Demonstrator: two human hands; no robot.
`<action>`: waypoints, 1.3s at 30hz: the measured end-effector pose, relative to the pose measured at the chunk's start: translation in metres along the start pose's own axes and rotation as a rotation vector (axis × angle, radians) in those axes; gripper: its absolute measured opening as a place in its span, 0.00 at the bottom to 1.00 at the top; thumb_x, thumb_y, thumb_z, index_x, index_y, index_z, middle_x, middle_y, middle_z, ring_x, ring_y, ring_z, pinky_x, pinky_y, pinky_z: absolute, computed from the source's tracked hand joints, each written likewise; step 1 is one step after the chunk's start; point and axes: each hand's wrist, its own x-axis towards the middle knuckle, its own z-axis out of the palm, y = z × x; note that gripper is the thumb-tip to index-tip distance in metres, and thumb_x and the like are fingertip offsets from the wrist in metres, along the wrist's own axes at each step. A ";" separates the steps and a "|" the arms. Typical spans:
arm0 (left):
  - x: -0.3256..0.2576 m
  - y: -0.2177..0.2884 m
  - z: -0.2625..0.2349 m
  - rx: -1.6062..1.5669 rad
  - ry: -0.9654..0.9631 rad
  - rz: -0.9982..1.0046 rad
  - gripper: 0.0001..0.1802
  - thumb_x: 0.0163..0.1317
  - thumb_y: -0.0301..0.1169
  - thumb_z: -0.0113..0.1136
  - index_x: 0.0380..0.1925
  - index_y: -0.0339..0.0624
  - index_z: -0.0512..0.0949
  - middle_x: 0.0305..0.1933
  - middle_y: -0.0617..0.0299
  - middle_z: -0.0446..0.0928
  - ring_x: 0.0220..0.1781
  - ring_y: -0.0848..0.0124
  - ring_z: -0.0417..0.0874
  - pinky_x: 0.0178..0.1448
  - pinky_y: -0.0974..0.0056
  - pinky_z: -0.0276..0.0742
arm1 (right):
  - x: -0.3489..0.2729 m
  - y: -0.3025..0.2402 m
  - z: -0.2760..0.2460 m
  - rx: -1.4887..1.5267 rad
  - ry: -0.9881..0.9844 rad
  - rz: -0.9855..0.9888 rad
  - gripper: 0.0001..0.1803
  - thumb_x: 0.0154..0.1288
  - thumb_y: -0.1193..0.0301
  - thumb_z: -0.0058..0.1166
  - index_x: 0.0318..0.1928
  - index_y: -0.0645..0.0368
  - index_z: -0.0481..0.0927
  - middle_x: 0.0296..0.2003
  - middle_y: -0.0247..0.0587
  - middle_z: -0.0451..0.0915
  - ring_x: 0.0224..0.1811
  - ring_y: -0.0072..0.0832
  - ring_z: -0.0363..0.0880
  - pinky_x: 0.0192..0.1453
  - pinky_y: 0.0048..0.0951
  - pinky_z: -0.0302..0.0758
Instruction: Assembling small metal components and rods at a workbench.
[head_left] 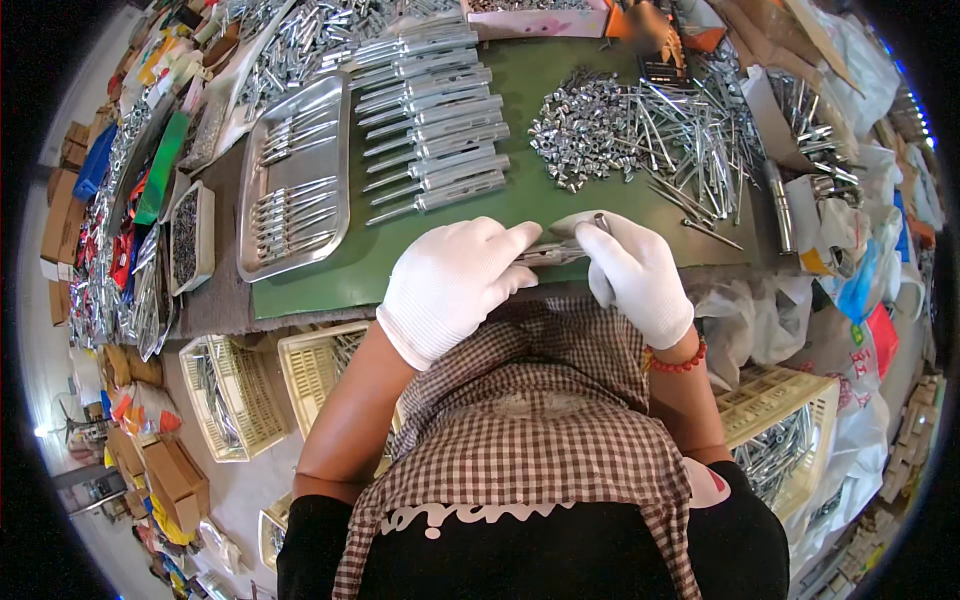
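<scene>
Gloved left hand [452, 285] and right hand [635, 275] pinching a slim silvery metal piece [553, 252], fingers clamping its ends, green mat [520, 195] lying beyond, steel tray [296, 178] resting left of it.

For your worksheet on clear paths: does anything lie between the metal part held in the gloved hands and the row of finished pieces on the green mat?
Nothing visible does. The left hand and right hand hold the metal part over bare green mat; the row of finished pieces lies beyond.
</scene>
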 end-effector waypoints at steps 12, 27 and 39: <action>0.001 0.005 0.009 -0.117 0.123 -0.017 0.20 0.56 0.26 0.62 0.50 0.55 0.83 0.29 0.61 0.76 0.30 0.61 0.80 0.35 0.61 0.78 | 0.003 0.009 -0.002 -0.156 0.080 -0.038 0.17 0.70 0.64 0.55 0.28 0.65 0.80 0.19 0.37 0.77 0.22 0.20 0.76 0.29 0.26 0.71; 0.001 0.016 0.023 0.187 0.053 -0.127 0.13 0.62 0.33 0.59 0.46 0.61 0.82 0.30 0.61 0.75 0.27 0.60 0.80 0.29 0.60 0.77 | 0.025 0.012 -0.015 -0.517 0.348 -0.268 0.10 0.68 0.65 0.57 0.40 0.59 0.83 0.29 0.44 0.81 0.30 0.41 0.79 0.36 0.35 0.74; 0.005 0.017 0.029 0.226 0.067 -0.111 0.12 0.64 0.34 0.57 0.46 0.59 0.81 0.30 0.60 0.73 0.27 0.59 0.80 0.29 0.57 0.77 | 0.106 -0.019 -0.025 -1.212 0.285 -0.492 0.07 0.64 0.68 0.53 0.38 0.54 0.82 0.40 0.48 0.81 0.41 0.47 0.82 0.46 0.47 0.79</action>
